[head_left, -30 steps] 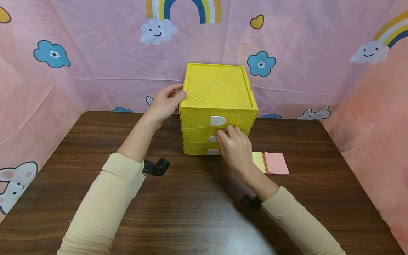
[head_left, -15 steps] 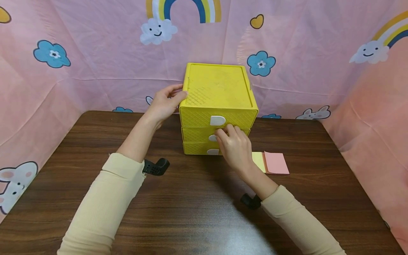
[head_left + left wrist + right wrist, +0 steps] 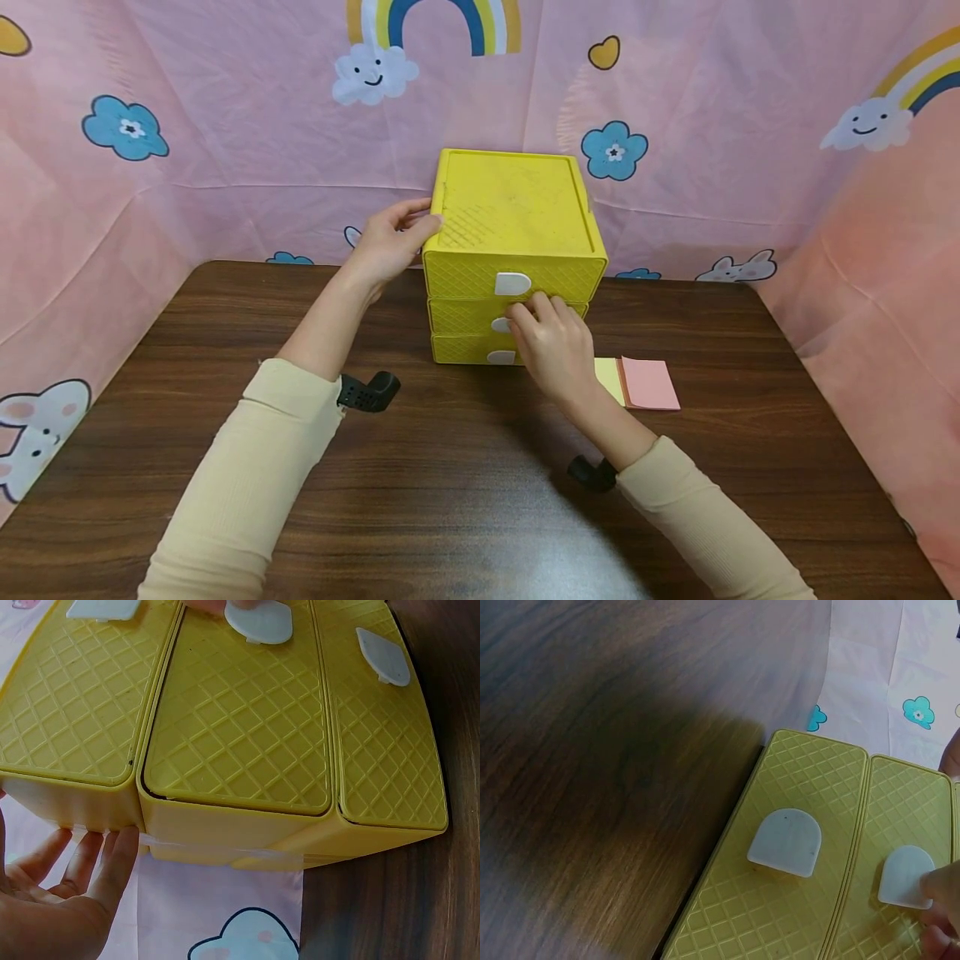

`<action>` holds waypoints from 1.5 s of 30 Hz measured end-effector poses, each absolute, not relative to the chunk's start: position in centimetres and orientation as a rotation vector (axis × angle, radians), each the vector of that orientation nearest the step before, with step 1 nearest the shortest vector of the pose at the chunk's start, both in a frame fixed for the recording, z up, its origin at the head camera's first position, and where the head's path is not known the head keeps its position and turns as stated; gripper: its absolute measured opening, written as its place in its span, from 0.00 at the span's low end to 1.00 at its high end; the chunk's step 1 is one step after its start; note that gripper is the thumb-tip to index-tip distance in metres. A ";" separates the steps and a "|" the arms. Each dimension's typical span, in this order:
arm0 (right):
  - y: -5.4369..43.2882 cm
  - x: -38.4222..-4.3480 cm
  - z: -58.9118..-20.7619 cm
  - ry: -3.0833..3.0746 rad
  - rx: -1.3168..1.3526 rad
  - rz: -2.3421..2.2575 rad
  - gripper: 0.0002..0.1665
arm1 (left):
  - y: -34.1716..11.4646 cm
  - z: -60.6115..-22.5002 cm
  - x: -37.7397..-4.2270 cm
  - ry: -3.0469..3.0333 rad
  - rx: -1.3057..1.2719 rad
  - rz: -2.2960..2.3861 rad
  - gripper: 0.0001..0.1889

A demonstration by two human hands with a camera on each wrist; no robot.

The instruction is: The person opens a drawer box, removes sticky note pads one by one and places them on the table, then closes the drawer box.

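A yellow plastic drawer unit [image 3: 517, 200] stands at the back of the wooden table, its three stacked drawers closed. Each drawer front bears a white rounded handle. My left hand [image 3: 388, 246] rests against the unit's left side, the thumb on the top edge. In the left wrist view, the fingers [image 3: 112, 870] press fairly straight on the side wall of the top drawer. My right hand [image 3: 557, 346] pinches the middle drawer's handle [image 3: 906, 877] between thumb and fingers. Uncovered are the top handle [image 3: 513, 284] and the bottom handle [image 3: 786, 841].
Sticky notes, a pink pad [image 3: 651, 384] beside a yellow pad [image 3: 610, 381], lie on the table [image 3: 450, 492] right of the unit. My right arm partly hides the yellow one. A pink patterned cloth [image 3: 262, 125] hangs behind and at both sides.
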State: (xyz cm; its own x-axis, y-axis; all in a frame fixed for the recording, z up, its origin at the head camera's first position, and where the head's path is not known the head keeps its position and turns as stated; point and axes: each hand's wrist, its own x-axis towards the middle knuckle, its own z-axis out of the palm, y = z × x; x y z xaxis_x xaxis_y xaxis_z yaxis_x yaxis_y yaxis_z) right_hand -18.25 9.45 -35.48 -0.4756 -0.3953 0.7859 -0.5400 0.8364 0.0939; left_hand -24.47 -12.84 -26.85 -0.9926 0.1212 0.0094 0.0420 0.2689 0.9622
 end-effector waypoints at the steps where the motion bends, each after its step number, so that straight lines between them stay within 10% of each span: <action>1: 9.5 -18.2 -35.5 -2.132 0.684 0.211 0.02 | -12.8 -26.9 -24.5 2.446 0.156 1.857 0.27; 28: 11.2 -16.4 -37.1 -2.228 0.678 0.398 0.24 | -12.7 -26.8 -24.4 2.428 0.142 1.883 0.27; 45: 11.0 -16.0 -38.9 -2.287 0.699 0.403 0.19 | -12.7 -26.9 -24.5 2.408 0.147 1.912 0.26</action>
State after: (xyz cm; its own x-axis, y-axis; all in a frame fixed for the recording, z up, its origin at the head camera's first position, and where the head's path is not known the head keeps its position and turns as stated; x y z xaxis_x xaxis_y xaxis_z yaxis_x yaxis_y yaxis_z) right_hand -16.02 10.99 -38.93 -0.6086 -0.3682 0.7029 -0.5860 0.8058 -0.0853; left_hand -24.49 -12.67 -26.94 -0.9935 0.1136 0.0097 0.0352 0.2246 0.9738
